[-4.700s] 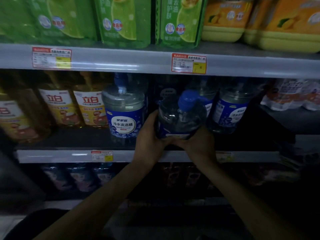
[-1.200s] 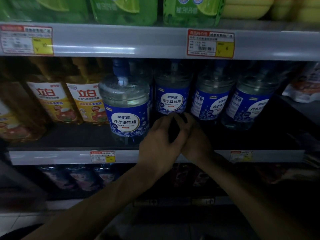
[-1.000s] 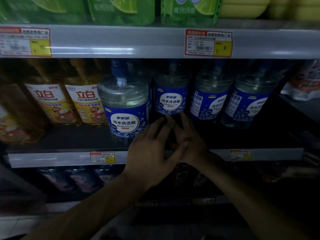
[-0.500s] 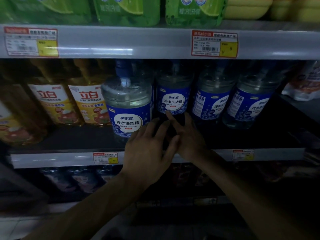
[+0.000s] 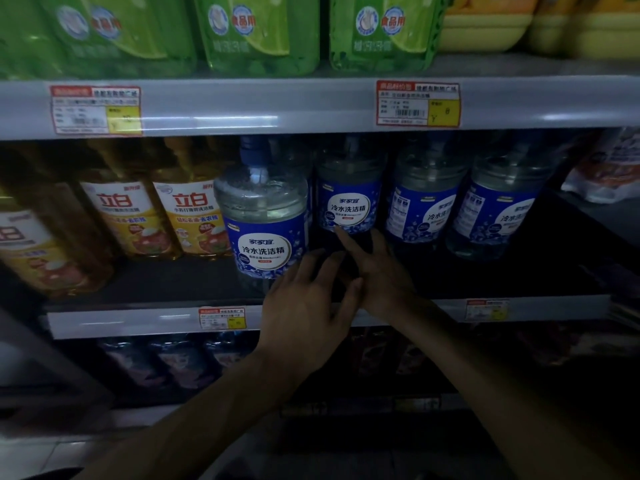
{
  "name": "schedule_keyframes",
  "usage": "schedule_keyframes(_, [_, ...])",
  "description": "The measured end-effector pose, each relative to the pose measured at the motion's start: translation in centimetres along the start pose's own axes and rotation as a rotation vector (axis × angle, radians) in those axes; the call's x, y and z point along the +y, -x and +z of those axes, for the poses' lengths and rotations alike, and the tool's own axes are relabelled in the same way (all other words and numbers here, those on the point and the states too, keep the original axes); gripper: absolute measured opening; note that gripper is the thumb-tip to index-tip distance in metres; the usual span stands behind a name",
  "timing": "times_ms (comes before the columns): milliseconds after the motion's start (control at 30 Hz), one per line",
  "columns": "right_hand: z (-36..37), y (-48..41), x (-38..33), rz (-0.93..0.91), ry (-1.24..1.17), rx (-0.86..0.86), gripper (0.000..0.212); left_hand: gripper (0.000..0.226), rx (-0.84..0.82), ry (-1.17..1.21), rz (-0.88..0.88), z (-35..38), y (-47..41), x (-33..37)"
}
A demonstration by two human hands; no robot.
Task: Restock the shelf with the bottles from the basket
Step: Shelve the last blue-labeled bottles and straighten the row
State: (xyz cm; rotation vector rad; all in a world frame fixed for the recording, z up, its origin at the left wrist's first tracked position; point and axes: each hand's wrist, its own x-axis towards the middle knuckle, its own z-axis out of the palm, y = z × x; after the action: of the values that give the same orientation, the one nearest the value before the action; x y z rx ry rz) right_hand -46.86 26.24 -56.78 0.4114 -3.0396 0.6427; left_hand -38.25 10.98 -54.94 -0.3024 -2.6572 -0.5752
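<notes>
On the dim shelf (image 5: 138, 322) the blue-labelled detergent bottle (image 5: 348, 202) stands placed, my left hand (image 5: 308, 310) and right hand (image 5: 384, 278) spread empty before it; next, I reckon, back to the basket.

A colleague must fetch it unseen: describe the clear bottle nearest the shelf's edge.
On the middle shelf, below the green pouches, stands a row of blue-labelled clear bottles. Take the leftmost bottle, beside the yellow bottles. It alone stands forward of the row.
</notes>
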Motion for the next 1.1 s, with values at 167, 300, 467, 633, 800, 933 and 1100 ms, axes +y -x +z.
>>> schedule_keyframes(167, [-1.0,1.5,2.2,-0.098,0.024,0.060,0.073,0.060,0.009,0.028,-0.001,-0.1,-0.6,0.2])
schedule_keyframes(300, [-2.4,3.0,3.7,-0.143,0.027,0.182,0.063,0.058,0.048,0.051,0.025,0.3,-1.1,0.5])
schedule_keyframes(467, [-5.3,4.8,5.1,-0.050,-0.093,0.378,0.053,0.061,0.060,0.112,0.004,1.3,-2.0,2.1])
schedule_keyframes(633, [-6.3,5.1,6.4,0.170,-0.414,0.461,0.052,0.062,0.064,0.175,0.005,3.6,-4.1,4.4])
schedule_keyframes(800, [-6.3,4.1,6.8,0.272,-0.590,0.438,0.046,0.070,0.064,0.395,-0.063,6.2,-7.0,6.3])
schedule_keyframes(933, [-6.6,3.2,7.0,0.301,-0.694,0.411,0.056,0.076,0.065,0.607,-0.146,8.2,-9.7,7.1])
schedule_keyframes(1100, [-6.4,2.6,7.4,0.309,-0.699,0.405,0.051,0.076,0.077,0.763,-0.219,10.1,-11.9,7.9])
